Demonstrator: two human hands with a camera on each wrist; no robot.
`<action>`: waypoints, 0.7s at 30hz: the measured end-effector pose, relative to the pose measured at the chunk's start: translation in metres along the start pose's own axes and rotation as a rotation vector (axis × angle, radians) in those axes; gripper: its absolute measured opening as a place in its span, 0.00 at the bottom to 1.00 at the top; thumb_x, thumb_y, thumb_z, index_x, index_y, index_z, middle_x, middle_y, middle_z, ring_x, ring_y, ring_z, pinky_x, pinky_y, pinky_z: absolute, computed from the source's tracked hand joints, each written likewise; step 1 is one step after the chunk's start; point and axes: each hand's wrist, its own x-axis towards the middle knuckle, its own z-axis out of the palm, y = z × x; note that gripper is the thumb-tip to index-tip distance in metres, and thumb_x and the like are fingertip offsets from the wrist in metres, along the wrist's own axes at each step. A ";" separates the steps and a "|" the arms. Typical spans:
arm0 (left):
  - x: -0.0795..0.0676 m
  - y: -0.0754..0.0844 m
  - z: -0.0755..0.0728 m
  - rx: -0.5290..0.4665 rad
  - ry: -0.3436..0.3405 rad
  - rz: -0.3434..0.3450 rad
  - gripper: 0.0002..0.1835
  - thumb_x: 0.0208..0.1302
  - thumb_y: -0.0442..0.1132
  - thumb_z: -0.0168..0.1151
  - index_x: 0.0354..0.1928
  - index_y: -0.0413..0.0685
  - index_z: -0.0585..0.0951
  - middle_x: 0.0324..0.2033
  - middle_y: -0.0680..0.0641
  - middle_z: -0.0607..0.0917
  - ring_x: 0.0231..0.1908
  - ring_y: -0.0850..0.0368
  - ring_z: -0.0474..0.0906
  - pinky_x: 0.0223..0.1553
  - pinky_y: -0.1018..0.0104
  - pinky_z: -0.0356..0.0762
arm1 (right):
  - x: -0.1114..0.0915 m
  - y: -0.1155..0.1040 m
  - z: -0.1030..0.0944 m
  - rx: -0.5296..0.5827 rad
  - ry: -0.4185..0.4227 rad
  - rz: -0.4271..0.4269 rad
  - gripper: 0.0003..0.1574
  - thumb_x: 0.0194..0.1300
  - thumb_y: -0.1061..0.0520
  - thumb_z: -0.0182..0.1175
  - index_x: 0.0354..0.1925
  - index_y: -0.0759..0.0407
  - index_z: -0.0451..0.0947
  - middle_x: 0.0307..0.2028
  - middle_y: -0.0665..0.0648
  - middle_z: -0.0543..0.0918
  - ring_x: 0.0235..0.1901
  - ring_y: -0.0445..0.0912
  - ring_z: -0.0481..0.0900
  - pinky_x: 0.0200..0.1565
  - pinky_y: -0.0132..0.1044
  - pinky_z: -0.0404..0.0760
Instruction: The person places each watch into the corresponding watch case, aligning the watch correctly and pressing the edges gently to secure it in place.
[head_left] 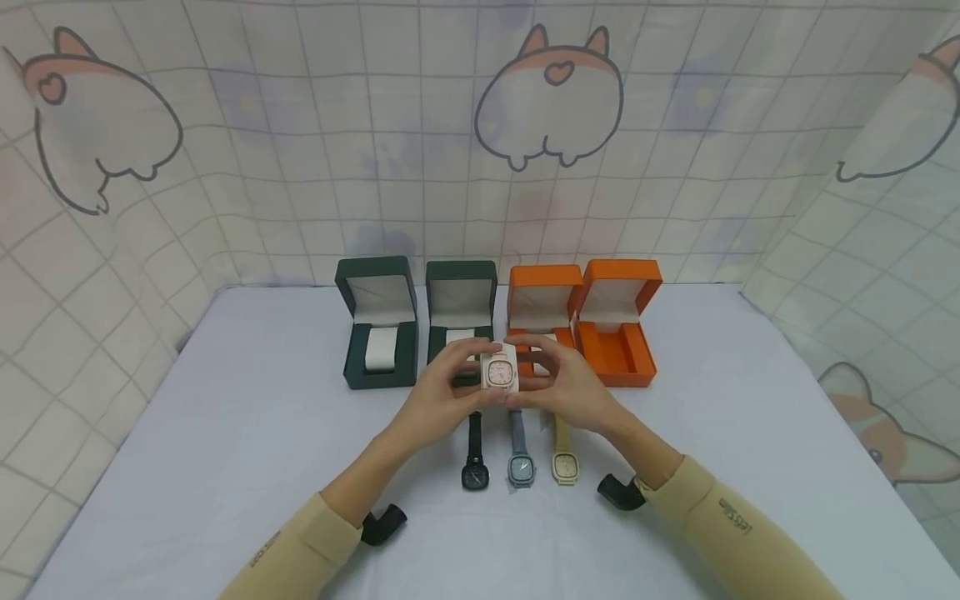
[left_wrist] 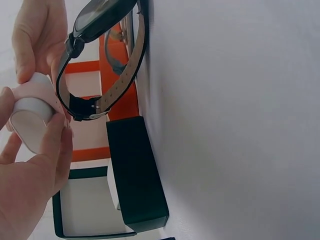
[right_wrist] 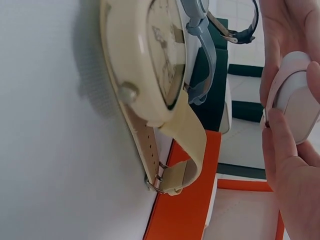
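A pink-strapped watch (head_left: 499, 372) is wrapped round a small white cushion (left_wrist: 30, 117), held between both hands above the table, its square dial facing up in the head view. My left hand (head_left: 442, 387) grips the cushion's left side, thumb at the near edge and fingers at the far edge. From the other side my right hand (head_left: 566, 387) holds it the same way. Below the hands lie three more watches: a black one (head_left: 475, 476), a grey-blue one (head_left: 521, 470) and a cream-yellow one (head_left: 566, 467). The right wrist view shows the pink strap (right_wrist: 287, 80) round the cushion.
Four open boxes stand along the back: a left green box (head_left: 375, 267), another green box (head_left: 461, 271), an orange box (head_left: 545, 275) and a right orange box (head_left: 624, 268). White cushions sit in the first three; the right orange one shows its orange inside. A patterned cloth (head_left: 450, 192) hangs behind.
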 end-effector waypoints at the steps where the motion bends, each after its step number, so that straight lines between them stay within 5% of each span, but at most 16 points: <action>1: 0.000 0.000 0.000 0.007 0.004 -0.003 0.31 0.65 0.35 0.73 0.70 0.52 0.75 0.73 0.42 0.65 0.64 0.40 0.72 0.55 0.65 0.81 | 0.000 0.001 0.000 0.001 0.002 -0.001 0.48 0.58 0.63 0.77 0.72 0.54 0.67 0.68 0.61 0.69 0.61 0.63 0.77 0.53 0.42 0.84; 21: 0.005 0.000 -0.006 0.082 0.055 -0.017 0.31 0.64 0.39 0.74 0.69 0.59 0.77 0.70 0.50 0.70 0.60 0.45 0.76 0.58 0.53 0.80 | 0.008 -0.001 0.004 -0.055 0.032 -0.069 0.50 0.56 0.65 0.78 0.73 0.56 0.68 0.71 0.57 0.67 0.66 0.60 0.73 0.54 0.42 0.83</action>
